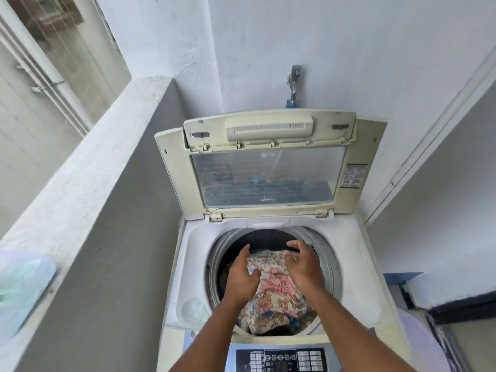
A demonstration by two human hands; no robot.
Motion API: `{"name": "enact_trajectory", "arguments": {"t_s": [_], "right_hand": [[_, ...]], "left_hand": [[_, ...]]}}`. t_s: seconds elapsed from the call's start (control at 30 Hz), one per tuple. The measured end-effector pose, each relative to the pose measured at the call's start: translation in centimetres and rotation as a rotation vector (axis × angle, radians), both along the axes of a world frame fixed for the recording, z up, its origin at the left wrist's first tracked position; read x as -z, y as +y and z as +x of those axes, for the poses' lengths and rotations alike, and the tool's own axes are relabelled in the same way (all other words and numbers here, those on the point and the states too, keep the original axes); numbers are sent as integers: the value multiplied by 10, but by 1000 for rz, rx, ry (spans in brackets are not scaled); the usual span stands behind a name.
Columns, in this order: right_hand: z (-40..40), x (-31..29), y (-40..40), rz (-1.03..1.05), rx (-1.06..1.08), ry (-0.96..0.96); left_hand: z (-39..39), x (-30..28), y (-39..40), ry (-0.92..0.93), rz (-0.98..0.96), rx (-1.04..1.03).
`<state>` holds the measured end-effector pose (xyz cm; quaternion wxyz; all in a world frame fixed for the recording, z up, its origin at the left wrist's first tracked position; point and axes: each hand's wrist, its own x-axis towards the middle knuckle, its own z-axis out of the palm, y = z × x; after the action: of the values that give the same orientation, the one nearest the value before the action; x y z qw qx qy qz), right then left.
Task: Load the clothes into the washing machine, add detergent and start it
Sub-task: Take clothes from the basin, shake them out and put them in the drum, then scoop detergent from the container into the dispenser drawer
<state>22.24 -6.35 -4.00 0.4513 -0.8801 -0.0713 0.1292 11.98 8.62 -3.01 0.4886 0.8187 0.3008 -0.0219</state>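
A cream, top-loading washing machine [354,264] stands with its windowed lid [268,173] raised upright at the rear edge. Its round grey-rimmed drum [326,267] holds a cream cloth printed with pink and tan flowers [276,285], heaped over darker clothes [228,275]. A dark control panel of buttons [281,359] runs along the front edge. At the left, a grey plastered ledge [88,162] bears a pale translucent plastic container [21,285] near its front end.
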Motion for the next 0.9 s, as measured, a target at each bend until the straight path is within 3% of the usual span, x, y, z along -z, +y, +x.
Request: {"name": "enact_trajectory", "arguments": {"t_s": [0.33,0.63,0.9], "right_hand": [[20,-101,2,65,19,-223],[24,-102,7,197,183,-57],[29,-51,35,538,385,274]], "left_hand": [[30,-88,-1,-273,52,-42],[51,-98,-15,-308,-272,-297],[76,-56,-9,-303,-780,-658]]}}
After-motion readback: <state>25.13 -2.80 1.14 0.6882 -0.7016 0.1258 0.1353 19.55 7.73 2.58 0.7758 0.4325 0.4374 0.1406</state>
